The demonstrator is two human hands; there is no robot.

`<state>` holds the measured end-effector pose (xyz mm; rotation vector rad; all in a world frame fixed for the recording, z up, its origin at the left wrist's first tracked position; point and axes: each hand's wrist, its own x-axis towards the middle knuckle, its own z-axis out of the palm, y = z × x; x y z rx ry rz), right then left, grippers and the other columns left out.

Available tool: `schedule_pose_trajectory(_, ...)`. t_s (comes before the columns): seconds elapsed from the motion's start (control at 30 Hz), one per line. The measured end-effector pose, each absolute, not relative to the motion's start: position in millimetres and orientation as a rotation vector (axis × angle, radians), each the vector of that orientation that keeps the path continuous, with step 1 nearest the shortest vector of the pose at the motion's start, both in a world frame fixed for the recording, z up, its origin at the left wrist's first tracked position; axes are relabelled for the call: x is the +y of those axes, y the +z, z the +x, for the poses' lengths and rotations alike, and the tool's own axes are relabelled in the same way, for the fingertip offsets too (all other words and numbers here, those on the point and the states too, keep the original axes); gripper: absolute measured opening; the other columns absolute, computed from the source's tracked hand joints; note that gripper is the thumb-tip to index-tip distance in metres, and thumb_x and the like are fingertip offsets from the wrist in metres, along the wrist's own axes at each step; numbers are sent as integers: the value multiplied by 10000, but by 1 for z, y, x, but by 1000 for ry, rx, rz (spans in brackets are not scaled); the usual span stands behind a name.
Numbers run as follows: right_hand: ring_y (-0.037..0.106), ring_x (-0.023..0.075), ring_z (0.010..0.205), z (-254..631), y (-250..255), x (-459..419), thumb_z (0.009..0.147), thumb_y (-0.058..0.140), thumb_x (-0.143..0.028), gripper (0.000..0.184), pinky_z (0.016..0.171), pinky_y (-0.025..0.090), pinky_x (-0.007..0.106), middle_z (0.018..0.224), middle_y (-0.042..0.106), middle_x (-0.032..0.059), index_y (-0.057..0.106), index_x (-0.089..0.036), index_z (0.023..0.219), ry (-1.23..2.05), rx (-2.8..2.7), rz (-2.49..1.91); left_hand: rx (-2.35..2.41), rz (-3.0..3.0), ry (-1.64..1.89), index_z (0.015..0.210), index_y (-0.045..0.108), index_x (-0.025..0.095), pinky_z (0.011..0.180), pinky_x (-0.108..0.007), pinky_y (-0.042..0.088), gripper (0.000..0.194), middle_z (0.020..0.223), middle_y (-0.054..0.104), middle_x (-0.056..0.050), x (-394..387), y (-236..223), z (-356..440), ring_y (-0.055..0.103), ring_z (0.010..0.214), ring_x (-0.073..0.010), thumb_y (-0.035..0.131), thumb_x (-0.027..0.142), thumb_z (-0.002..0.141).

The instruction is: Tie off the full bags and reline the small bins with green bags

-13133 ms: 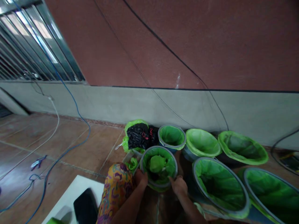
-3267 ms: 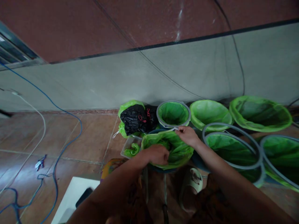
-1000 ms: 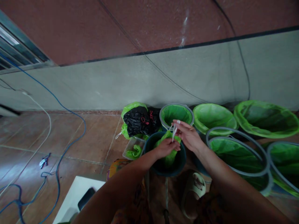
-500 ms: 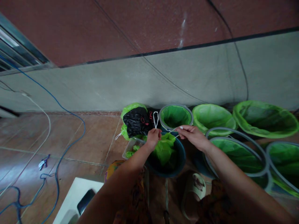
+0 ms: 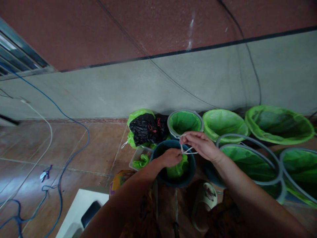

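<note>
A dark blue bucket (image 5: 158,150) stands on the floor in front of me, with a gathered green bin bag (image 5: 178,168) inside it. My left hand (image 5: 169,157) is closed on the bag's neck, just inside the bucket's rim. My right hand (image 5: 198,144) is above the bucket's right side, fingers pinched on the bag's white drawstring (image 5: 186,149), which loops down to the left hand.
Several grey-rimmed buckets lined with green bags (image 5: 185,121) (image 5: 247,158) stand along the wall to the right. Tied black bags (image 5: 145,128) sit on a green one at the left, by a clear tray (image 5: 138,158). Blue cable (image 5: 71,152) lies on the tiles. A white table corner (image 5: 74,211) is near.
My left hand has dropped from the raised drawstring loop to the bag's neck in the bucket. My right hand has shifted slightly left, still pinching the string. The bag sits lower.
</note>
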<state>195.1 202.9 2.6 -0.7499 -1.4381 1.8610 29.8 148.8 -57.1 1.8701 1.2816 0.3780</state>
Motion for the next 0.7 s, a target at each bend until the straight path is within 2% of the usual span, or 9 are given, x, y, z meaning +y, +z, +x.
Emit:
schedule_pose_trajectory(0.07,587,143,784,196,-3,208,746,733,-549,371,790,486,300,795,652,20,679,-183,761,1808,-1323,-856,1239,1820,408,1037,721,189,739,-240,445,284,785,655,9,147,-54,32,560,737,-132,508,221,852)
schedule_pose_trajectory(0.13,584,135,750,196,-10,211,727,731,-580,406,760,492,291,784,651,11,674,-183,789,1749,-1356,-989,1241,1699,484,960,736,164,643,-221,411,287,674,588,27,148,-55,33,507,640,-109,515,329,879)
schedule_pose_trajectory(0.2,594,143,749,195,-20,214,736,710,-589,423,744,498,294,800,659,10,670,-186,857,1673,-1483,-1099,1286,1560,555,855,731,135,558,-216,354,377,574,497,41,150,-58,32,431,551,-90,462,394,910)
schedule_pose_trajectory(0.33,633,167,785,196,-42,213,776,688,-502,446,770,507,313,947,703,44,647,-186,1088,1465,-1854,-1192,1346,1321,684,738,684,134,509,-214,305,369,531,447,52,155,-68,32,380,496,-74,460,382,895)
schedule_pose_trajectory(0.43,638,158,692,195,-52,211,794,667,-454,483,673,505,302,1068,711,80,601,-199,1199,1434,-2005,-1261,1350,1140,791,697,655,144,517,-205,329,323,530,455,54,156,-70,31,400,501,-69,489,360,871)
schedule_pose_trajectory(0.5,646,168,688,195,-54,211,811,631,-413,422,637,491,295,1076,717,91,607,-197,1174,1404,-2046,-1315,1381,1014,845,680,648,145,507,-201,339,281,534,465,51,157,-69,30,414,499,-68,508,318,850)
schedule_pose_trajectory(0.63,628,177,681,193,-47,211,871,485,-325,250,658,448,285,736,697,39,657,-181,980,1279,-2191,-1318,1471,816,927,668,665,135,477,-206,345,262,547,505,37,160,-66,27,432,480,-68,521,269,841)
schedule_pose_trajectory(0.7,580,158,610,193,-42,210,895,428,-339,276,612,409,274,629,636,17,646,-188,819,1313,-2289,-1269,1495,782,964,684,679,132,466,-209,344,268,562,537,30,161,-65,25,424,464,-66,510,255,851)
